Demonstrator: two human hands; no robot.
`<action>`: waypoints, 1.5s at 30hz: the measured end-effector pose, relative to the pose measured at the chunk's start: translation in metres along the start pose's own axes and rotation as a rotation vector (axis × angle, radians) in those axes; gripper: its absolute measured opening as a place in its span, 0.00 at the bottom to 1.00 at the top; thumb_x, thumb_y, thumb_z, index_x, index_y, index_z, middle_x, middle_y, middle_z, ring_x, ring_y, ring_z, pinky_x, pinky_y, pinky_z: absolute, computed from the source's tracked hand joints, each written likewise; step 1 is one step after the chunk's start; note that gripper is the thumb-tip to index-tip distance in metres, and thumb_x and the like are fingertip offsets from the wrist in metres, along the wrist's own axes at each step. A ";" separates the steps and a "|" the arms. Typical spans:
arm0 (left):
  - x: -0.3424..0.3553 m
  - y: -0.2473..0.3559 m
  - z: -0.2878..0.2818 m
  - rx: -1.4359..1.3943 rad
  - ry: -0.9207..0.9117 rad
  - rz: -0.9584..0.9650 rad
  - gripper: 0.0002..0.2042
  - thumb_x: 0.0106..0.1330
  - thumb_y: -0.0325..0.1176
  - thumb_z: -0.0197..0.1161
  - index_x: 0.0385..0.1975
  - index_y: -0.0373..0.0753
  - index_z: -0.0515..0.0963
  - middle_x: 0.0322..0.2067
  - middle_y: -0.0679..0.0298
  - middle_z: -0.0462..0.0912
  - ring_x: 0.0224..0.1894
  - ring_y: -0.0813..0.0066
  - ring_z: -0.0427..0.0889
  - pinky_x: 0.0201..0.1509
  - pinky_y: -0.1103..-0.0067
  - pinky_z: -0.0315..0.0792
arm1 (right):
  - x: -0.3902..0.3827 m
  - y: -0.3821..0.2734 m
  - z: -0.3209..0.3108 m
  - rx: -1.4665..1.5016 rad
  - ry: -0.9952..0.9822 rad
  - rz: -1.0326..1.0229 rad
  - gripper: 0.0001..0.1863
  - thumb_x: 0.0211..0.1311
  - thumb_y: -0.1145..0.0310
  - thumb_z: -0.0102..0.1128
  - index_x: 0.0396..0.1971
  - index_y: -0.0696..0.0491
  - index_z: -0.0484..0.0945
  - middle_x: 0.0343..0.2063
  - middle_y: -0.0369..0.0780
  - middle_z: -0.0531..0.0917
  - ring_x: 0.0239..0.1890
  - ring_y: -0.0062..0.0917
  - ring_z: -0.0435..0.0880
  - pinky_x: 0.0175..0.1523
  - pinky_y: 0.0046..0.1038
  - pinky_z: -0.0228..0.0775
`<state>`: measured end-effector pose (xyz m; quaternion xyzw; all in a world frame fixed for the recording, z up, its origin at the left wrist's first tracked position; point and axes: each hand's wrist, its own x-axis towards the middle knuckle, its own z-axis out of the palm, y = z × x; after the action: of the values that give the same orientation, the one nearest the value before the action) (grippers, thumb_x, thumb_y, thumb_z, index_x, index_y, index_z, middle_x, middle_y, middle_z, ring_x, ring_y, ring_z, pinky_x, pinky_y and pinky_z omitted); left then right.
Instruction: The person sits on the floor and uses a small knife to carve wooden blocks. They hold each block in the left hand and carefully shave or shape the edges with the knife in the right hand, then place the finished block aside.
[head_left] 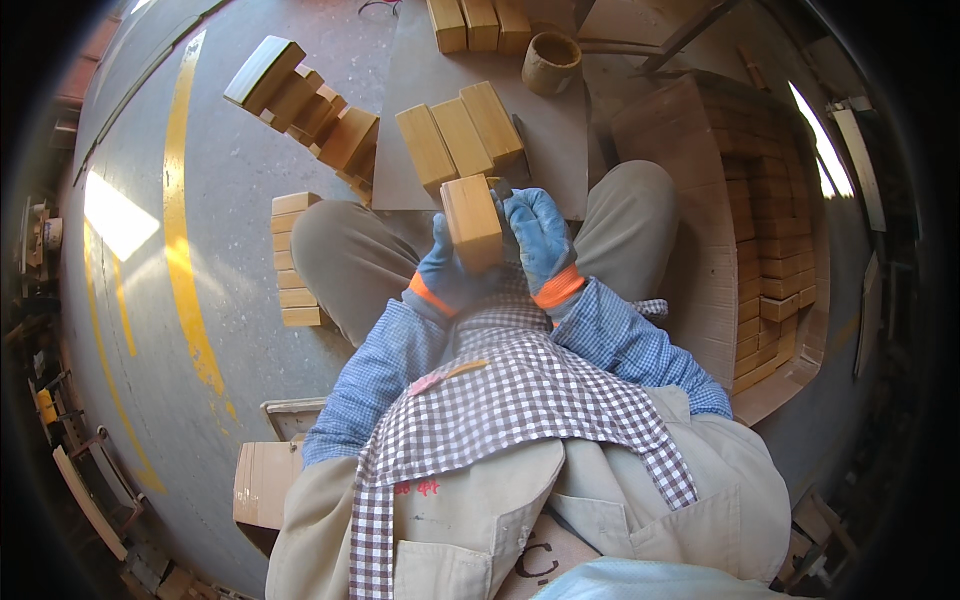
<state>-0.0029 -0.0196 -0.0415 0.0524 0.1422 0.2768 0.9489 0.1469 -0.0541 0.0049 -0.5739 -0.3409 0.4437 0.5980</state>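
Note:
A smooth, light-brown wooden block (472, 222) stands tilted in front of my lap. My left hand (440, 268), in a blue glove with an orange cuff, is closed round its left and lower side. On the block's right, my right hand (541, 238), gloved the same way, pinches a small dark piece (501, 188) close to the block's upper right edge. What kind of piece it is cannot be made out. Just beyond the held block, three similar blocks (462, 138) lie side by side on a grey board (555, 150).
More blocks (480, 25) and a brown cup-like pot (552, 63) sit at the board's far end. Stacked blocks stand at the left (318, 120) and by my left knee (293, 262). At my right, a large cardboard box (690, 250) holds many blocks in rows.

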 end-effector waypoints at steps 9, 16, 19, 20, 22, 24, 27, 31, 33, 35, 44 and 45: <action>0.002 -0.004 -0.038 -0.041 -0.056 0.141 0.42 0.53 0.73 0.56 0.59 0.45 0.69 0.51 0.62 0.77 0.56 0.62 0.73 0.63 0.56 0.65 | -0.003 -0.046 -0.013 -0.053 -0.266 0.078 0.08 0.66 0.75 0.58 0.43 0.55 0.80 0.36 0.36 0.84 0.41 0.19 0.82 0.43 0.21 0.78; -0.008 0.000 -0.045 0.088 0.198 0.133 0.41 0.53 0.72 0.57 0.59 0.46 0.70 0.51 0.62 0.77 0.56 0.61 0.73 0.63 0.57 0.65 | 0.000 -0.066 -0.016 -0.515 -0.394 -0.510 0.15 0.61 0.76 0.63 0.48 0.50 0.83 0.38 0.37 0.82 0.40 0.26 0.81 0.45 0.23 0.79; -0.006 -0.002 -0.042 0.018 0.149 0.148 0.39 0.55 0.71 0.58 0.59 0.47 0.70 0.52 0.62 0.77 0.57 0.60 0.73 0.63 0.55 0.66 | -0.007 -0.066 -0.013 -0.546 -0.414 -0.443 0.17 0.58 0.77 0.65 0.48 0.50 0.83 0.37 0.37 0.82 0.39 0.26 0.81 0.45 0.23 0.79; -0.004 -0.002 -0.041 -0.014 0.091 0.156 0.38 0.56 0.70 0.57 0.58 0.47 0.71 0.53 0.61 0.78 0.57 0.59 0.74 0.62 0.52 0.66 | -0.007 -0.065 -0.013 -0.566 -0.407 -0.466 0.17 0.58 0.77 0.66 0.48 0.50 0.83 0.36 0.36 0.82 0.39 0.26 0.81 0.45 0.23 0.79; -0.003 -0.002 -0.040 -0.028 0.071 0.164 0.37 0.58 0.70 0.56 0.58 0.46 0.72 0.53 0.60 0.78 0.57 0.58 0.74 0.61 0.50 0.67 | -0.006 -0.065 -0.013 -0.595 -0.399 -0.516 0.18 0.56 0.77 0.67 0.48 0.50 0.83 0.35 0.36 0.81 0.39 0.26 0.81 0.45 0.23 0.79; -0.003 -0.001 -0.038 0.012 0.147 0.169 0.38 0.57 0.71 0.56 0.57 0.46 0.72 0.52 0.60 0.79 0.56 0.58 0.75 0.61 0.50 0.67 | -0.005 -0.065 -0.012 -0.615 -0.393 -0.522 0.18 0.56 0.77 0.67 0.47 0.50 0.83 0.34 0.36 0.81 0.39 0.26 0.81 0.45 0.23 0.79; -0.002 -0.001 -0.035 0.031 0.145 0.185 0.38 0.55 0.71 0.57 0.56 0.45 0.73 0.52 0.60 0.79 0.55 0.58 0.76 0.60 0.51 0.68 | -0.004 -0.064 -0.010 -0.637 -0.383 -0.518 0.17 0.55 0.77 0.67 0.46 0.50 0.84 0.33 0.35 0.80 0.39 0.26 0.81 0.44 0.24 0.79; -0.002 0.000 -0.031 0.027 0.128 0.177 0.38 0.55 0.71 0.57 0.56 0.45 0.72 0.51 0.58 0.79 0.53 0.58 0.77 0.58 0.53 0.71 | -0.005 -0.062 -0.008 -0.658 -0.383 -0.557 0.15 0.56 0.76 0.67 0.44 0.50 0.84 0.31 0.35 0.80 0.37 0.26 0.80 0.42 0.24 0.78; -0.002 0.000 -0.029 0.075 0.167 0.190 0.38 0.56 0.71 0.56 0.56 0.45 0.72 0.50 0.58 0.80 0.52 0.58 0.78 0.58 0.54 0.72 | -0.006 -0.061 -0.007 -0.750 -0.403 -0.559 0.14 0.56 0.76 0.67 0.44 0.50 0.84 0.30 0.35 0.79 0.36 0.26 0.80 0.39 0.24 0.78; -0.001 0.000 -0.029 0.059 0.165 0.194 0.38 0.56 0.71 0.56 0.56 0.44 0.72 0.50 0.58 0.80 0.52 0.58 0.78 0.57 0.55 0.72 | -0.007 -0.061 -0.008 -0.807 -0.413 -0.562 0.15 0.55 0.76 0.67 0.43 0.50 0.84 0.30 0.34 0.79 0.35 0.26 0.79 0.38 0.24 0.77; 0.001 0.002 -0.035 -0.031 0.080 0.244 0.36 0.58 0.67 0.59 0.57 0.44 0.70 0.49 0.62 0.78 0.51 0.65 0.76 0.60 0.64 0.71 | -0.009 -0.065 -0.013 -0.627 -0.511 -0.471 0.18 0.56 0.81 0.63 0.46 0.51 0.84 0.32 0.36 0.80 0.37 0.26 0.79 0.41 0.24 0.76; -0.001 0.002 -0.037 -0.005 0.119 0.262 0.36 0.58 0.67 0.59 0.57 0.44 0.71 0.49 0.62 0.78 0.52 0.66 0.76 0.60 0.65 0.71 | -0.009 -0.065 -0.012 -0.522 -0.471 -0.485 0.16 0.55 0.79 0.65 0.45 0.50 0.84 0.32 0.36 0.80 0.37 0.26 0.80 0.41 0.24 0.77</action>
<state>-0.0157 -0.0179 -0.0761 0.0518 0.1894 0.4015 0.8946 0.1637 -0.0632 0.0690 -0.4923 -0.6942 0.3078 0.4255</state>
